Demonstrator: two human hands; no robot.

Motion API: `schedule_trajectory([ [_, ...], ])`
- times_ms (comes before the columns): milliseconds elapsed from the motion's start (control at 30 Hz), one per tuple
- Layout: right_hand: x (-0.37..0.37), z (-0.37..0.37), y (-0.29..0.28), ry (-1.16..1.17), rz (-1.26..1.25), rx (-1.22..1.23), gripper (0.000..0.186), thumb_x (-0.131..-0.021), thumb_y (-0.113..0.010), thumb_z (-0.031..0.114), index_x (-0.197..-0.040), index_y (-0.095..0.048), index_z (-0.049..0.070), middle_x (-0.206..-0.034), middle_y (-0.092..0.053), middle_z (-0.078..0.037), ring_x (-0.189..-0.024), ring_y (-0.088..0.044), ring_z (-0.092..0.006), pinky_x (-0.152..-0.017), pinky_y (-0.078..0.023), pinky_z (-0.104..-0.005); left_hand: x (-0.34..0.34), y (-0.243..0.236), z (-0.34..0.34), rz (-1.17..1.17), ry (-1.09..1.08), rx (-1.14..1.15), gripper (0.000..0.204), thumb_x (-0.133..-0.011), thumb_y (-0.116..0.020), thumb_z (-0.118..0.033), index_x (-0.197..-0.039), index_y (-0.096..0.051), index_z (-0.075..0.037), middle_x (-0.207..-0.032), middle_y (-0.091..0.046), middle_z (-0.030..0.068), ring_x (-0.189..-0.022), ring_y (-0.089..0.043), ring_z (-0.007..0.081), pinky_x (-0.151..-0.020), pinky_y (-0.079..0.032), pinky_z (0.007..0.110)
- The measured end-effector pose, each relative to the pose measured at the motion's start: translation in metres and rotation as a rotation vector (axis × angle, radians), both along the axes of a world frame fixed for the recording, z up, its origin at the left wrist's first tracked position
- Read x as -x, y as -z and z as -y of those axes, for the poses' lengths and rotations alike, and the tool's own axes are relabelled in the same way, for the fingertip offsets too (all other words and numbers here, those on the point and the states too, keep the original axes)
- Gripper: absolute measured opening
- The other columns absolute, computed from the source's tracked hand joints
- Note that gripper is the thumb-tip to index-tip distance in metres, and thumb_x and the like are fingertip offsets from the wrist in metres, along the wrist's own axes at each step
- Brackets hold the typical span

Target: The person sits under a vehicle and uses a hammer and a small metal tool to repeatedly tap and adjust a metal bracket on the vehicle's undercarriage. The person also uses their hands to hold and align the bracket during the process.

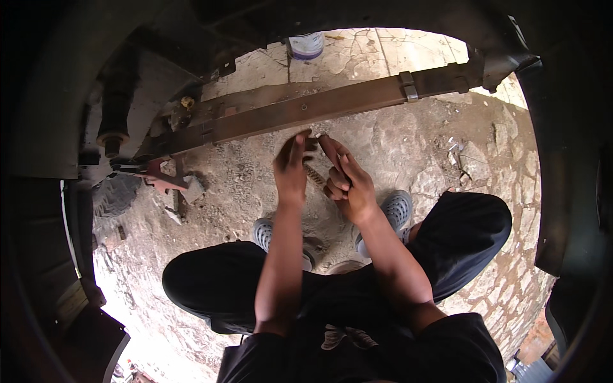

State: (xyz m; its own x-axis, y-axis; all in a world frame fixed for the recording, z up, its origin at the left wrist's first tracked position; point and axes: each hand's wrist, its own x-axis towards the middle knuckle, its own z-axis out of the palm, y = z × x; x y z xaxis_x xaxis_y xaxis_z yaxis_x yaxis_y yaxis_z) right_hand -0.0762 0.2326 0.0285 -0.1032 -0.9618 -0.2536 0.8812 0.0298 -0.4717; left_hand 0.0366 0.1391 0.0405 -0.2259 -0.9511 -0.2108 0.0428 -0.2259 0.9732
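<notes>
Both my hands are raised in front of me, close together above the rough ground. My right hand (352, 186) is closed around a brown, narrow rod-like piece (331, 153) that slants up toward my left hand; its exact kind is unclear. My left hand (292, 171) has its fingers bent near the upper end of that piece, and whatever they may grip is hidden. Between the hands, a thin ridged strip (314, 175), like a thread or chain, shows lower down; whether it is held or lies on the ground I cannot tell.
A rusty metal beam (306, 107) with a bracket (408, 87) crosses beyond my hands. At left, a reddish jack-like metal stand (167, 176) sits by a dark tyre-like shape (117, 195). Dark vehicle parts surround the view. A white tub (306, 46) stands beyond the beam.
</notes>
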Motion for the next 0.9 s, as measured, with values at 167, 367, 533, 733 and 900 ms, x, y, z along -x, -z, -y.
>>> schedule_trajectory([
  [167,-0.015,0.016,-0.012,-0.248,0.154,0.073,0.044,-0.105,-0.054,0.037,-0.138,-0.053,0.009,-0.083,-0.050,0.007,-0.058,-0.035,-0.0022,-0.051,-0.028,-0.0200,-0.026,-0.011,-0.042,-0.344,-0.049,-0.202,0.047,-0.107,-0.053,-0.036,-0.128,-0.062,0.004,-0.119,-0.067,0.0114,-0.105,-0.064,0.0183,-0.090,-0.050,0.032],
  [367,-0.021,0.001,0.006,-0.296,0.155,-0.112,0.037,-0.104,-0.058,0.035,-0.132,-0.058,0.010,-0.088,-0.060,0.002,-0.063,-0.045,-0.0046,-0.052,-0.037,-0.0211,-0.036,-0.002,-0.044,-0.339,-0.037,-0.149,0.029,-0.103,-0.060,-0.027,-0.114,-0.065,0.000,-0.115,-0.071,0.0127,-0.091,-0.064,0.0161,-0.077,-0.049,0.030],
  [533,0.017,0.000,0.014,0.005,-0.916,-0.317,0.040,-0.103,-0.058,0.038,-0.122,-0.063,0.002,-0.090,-0.069,-0.008,-0.078,-0.064,-0.0141,-0.064,-0.050,-0.0316,-0.036,0.022,-0.042,-0.515,-0.139,-0.032,0.023,-0.101,-0.061,-0.025,-0.114,-0.060,-0.006,-0.124,-0.065,0.0219,-0.111,-0.066,0.0292,-0.105,-0.050,0.050],
  [733,0.123,0.028,-0.054,0.565,-1.586,-0.357,0.028,-0.098,-0.060,0.021,-0.119,-0.066,0.004,-0.086,-0.071,-0.016,-0.076,-0.071,-0.0326,-0.069,-0.052,-0.0421,-0.013,0.024,-0.023,0.099,-0.067,0.076,0.026,-0.105,-0.057,-0.026,-0.108,-0.064,-0.001,-0.088,-0.067,0.0060,-0.068,-0.055,0.0113,-0.060,-0.046,0.030],
  [900,0.201,0.099,-0.070,0.380,-2.401,-0.204,0.037,-0.100,-0.055,0.022,-0.136,-0.060,0.018,-0.124,-0.066,-0.015,-0.106,-0.066,-0.0337,-0.088,-0.052,-0.0447,0.049,-0.004,0.001,0.555,0.027,0.884,0.015,-0.094,-0.070,-0.017,-0.100,-0.073,-0.003,-0.089,-0.069,0.0099,-0.079,-0.069,0.0290,-0.071,-0.056,0.040],
])
